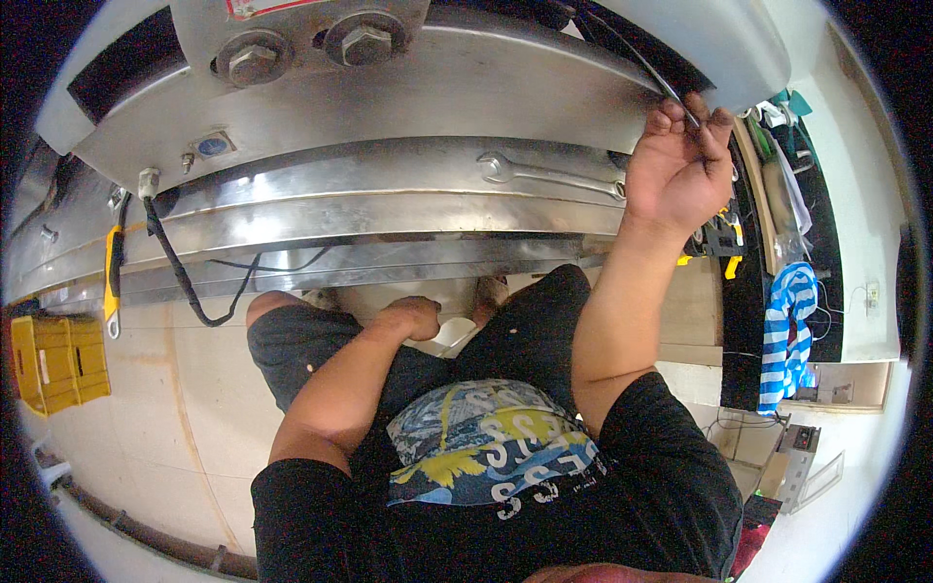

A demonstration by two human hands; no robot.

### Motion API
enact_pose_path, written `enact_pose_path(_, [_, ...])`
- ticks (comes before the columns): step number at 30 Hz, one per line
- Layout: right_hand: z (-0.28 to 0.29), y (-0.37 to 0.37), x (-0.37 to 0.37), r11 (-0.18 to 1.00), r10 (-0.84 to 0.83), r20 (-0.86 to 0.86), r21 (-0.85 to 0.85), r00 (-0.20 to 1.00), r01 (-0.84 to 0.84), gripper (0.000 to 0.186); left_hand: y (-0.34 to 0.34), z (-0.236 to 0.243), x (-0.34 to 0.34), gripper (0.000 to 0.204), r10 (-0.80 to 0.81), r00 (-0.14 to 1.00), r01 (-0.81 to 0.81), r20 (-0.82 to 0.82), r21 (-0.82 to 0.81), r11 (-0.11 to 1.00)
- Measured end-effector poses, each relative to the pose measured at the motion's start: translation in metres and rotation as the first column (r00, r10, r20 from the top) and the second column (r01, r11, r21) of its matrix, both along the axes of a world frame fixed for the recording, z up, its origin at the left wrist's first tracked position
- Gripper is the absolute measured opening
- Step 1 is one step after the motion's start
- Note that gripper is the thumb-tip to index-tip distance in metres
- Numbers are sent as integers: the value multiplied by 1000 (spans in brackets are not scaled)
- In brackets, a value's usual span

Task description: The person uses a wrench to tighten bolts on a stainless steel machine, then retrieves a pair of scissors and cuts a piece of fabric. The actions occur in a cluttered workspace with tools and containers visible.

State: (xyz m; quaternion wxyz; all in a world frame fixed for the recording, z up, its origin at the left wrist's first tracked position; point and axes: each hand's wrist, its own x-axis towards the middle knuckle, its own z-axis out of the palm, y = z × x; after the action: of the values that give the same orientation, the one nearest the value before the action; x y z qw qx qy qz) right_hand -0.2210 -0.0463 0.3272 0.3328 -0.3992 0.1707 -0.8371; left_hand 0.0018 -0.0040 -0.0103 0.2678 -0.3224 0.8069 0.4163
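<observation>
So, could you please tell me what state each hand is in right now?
Left hand: seems curled, but its grip is hidden, so it cannot be told.
Right hand: closed, fingertips pinching a thin rod-like piece.

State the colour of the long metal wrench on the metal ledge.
The wrench is silver, showing best in the head view.

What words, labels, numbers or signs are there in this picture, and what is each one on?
Large pale lettering: across the colourful print on the person's shirt; its wording isn't copied here.
Red-edged white label: on the bolted metal bracket, cut off by the picture's edge, unreadable.
Small blue sticker: on the metal beam, too small to read.
Pale mark: on the yellow crate, too blurred to tell.
</observation>
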Motion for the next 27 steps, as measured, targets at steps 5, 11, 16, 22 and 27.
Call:
enact_pose_path(5, [4,2,-4,989,143,73,-36,987,-141,28,0,0,-1,58,-10,1000,10,5,14,1000])
enact_pose_path(11, [9,1,29,999,40,7,-13,999,-39,23,1,-4,-8,57,-41,999,41,-19,-11,999])
enact_pose_path(16, [-9,-3,111,896,-414,-625,-151,662,417,17,1,-5,-7,51,-24,999,23,-31,-37,999])
enact_pose_path(22, [-14,1,151,928,-372,-732,-308,571,210,18,2,1,4,51,34,994,-42,-106,-77,996])
enact_pose_path(27, [-11,23,91,963,-171,-288,-250,942,99,36,1,-12,4,54,50,997,-54,-59,-67,996])
